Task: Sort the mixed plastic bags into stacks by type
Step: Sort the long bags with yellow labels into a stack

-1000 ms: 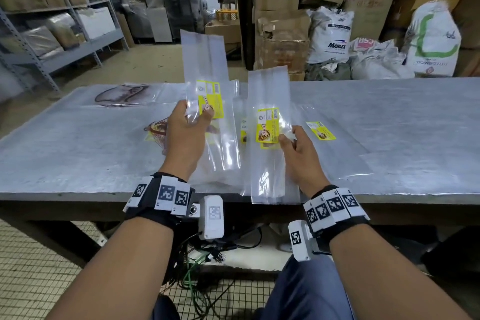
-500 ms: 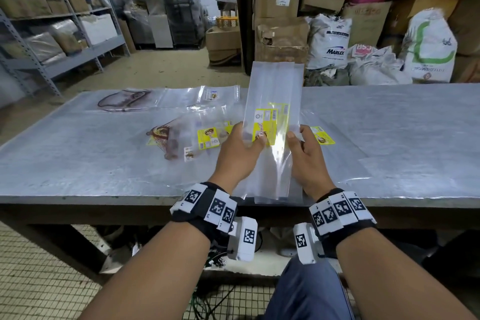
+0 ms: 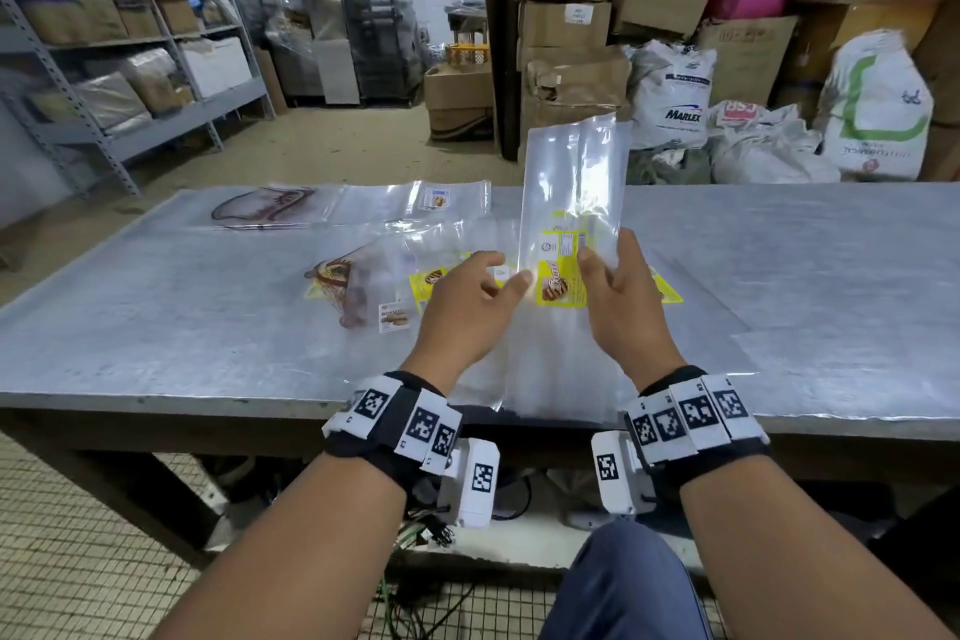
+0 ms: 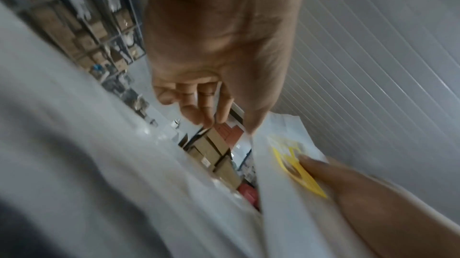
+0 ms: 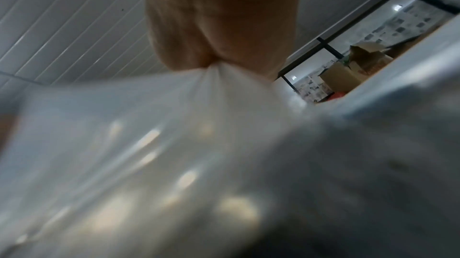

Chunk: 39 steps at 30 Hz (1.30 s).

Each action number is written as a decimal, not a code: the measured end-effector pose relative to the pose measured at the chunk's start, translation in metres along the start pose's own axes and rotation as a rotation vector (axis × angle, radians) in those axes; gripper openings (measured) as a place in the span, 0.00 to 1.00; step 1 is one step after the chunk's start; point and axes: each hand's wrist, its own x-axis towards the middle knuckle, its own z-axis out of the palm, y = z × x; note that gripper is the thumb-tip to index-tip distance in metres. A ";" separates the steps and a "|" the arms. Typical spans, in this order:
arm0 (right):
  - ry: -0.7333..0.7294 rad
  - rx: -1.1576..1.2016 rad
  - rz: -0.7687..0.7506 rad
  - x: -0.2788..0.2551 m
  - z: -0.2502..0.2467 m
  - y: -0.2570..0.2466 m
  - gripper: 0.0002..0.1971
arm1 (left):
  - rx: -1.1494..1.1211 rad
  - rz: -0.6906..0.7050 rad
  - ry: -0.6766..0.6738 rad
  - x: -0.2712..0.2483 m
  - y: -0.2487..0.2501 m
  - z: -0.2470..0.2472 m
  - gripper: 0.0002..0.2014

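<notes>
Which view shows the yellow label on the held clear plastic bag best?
The head view: the yellow label faces the camera, sharp, between both hands. The left wrist view shows a blurred slanted strip of it. In the right wrist view only blurred clear plastic shows, no label.

Warehouse: stacked cartons [image 3: 566, 23], shelving [image 3: 130, 68]

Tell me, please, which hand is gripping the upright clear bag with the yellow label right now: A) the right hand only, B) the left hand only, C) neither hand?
A: the right hand pinches the bag at its label, while the left hand hangs beside it with fingers loose.
</notes>
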 end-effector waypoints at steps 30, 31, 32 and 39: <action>-0.065 -0.234 -0.011 -0.023 0.010 0.032 0.07 | 0.325 -0.145 -0.147 0.049 -0.045 -0.074 0.15; -0.066 -0.227 -0.007 -0.023 0.010 0.032 0.07 | 0.235 -0.111 -0.106 0.048 -0.042 -0.076 0.14; -0.064 -0.212 0.000 -0.023 0.009 0.032 0.08 | 0.126 -0.084 -0.056 0.046 -0.037 -0.079 0.13; -0.022 -0.070 0.051 -0.016 0.001 0.019 0.08 | -0.553 -0.057 -0.026 0.032 0.008 -0.062 0.08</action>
